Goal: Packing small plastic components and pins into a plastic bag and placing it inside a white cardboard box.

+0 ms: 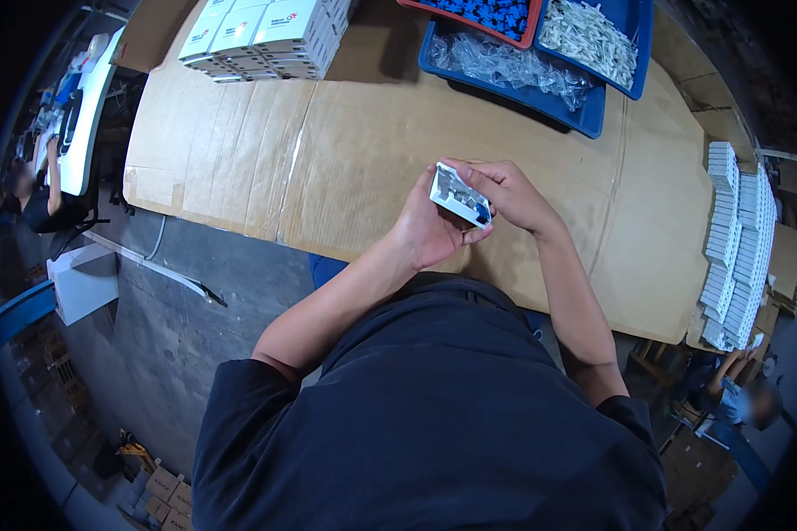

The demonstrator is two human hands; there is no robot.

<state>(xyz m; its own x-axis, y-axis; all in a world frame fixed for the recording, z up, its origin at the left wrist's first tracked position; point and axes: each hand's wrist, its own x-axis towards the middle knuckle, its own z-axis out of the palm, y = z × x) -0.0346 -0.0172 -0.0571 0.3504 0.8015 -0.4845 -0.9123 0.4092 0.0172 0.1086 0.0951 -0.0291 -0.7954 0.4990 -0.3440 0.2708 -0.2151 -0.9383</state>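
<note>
Above the near edge of the cardboard-covered table, both my hands hold a small open white box (452, 209). My left hand (422, 232) cups it from the left and below, its fingertips partly hidden. My right hand (511, 196) grips the far right side, with the thumb at the opening. Inside the box lie clear or greyish pieces that I cannot make out. A small dark blue piece (483, 215) shows at its near right corner.
White boxes (261, 40) stand stacked at the far left. At the far right are a red tray (533, 31) of blue parts, a blue tray (514, 100) of clear plastic pieces and another blue tray (644, 66) of white pieces. Tall white stacks (737, 248) line the right edge. Two people work nearby.
</note>
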